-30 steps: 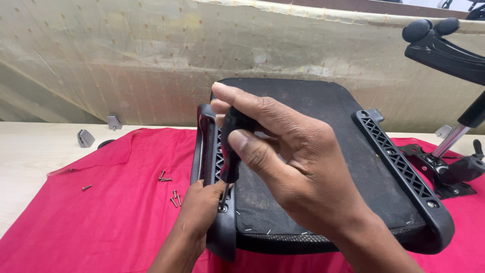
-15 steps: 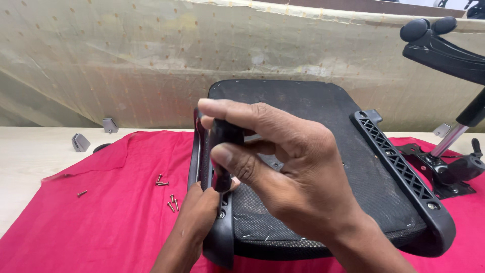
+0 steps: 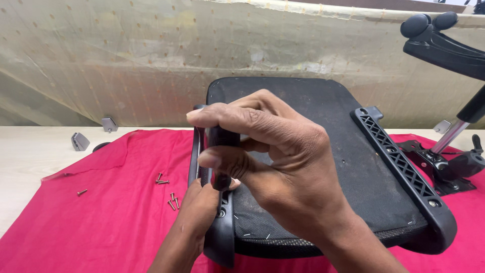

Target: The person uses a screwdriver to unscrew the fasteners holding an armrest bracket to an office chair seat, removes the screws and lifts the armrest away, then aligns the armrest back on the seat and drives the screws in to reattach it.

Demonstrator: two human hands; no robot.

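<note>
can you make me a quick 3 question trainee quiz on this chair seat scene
1. True or false: the right hand grips a dark tool handle over the seat's left side bracket.
2. Where do the loose screws lie? A) on the red cloth B) on the seat cushion C) in a tray
3. Fill in: the left hand rests against the ____ side bracket.

Key: 1 true; 2 A; 3 left
</note>
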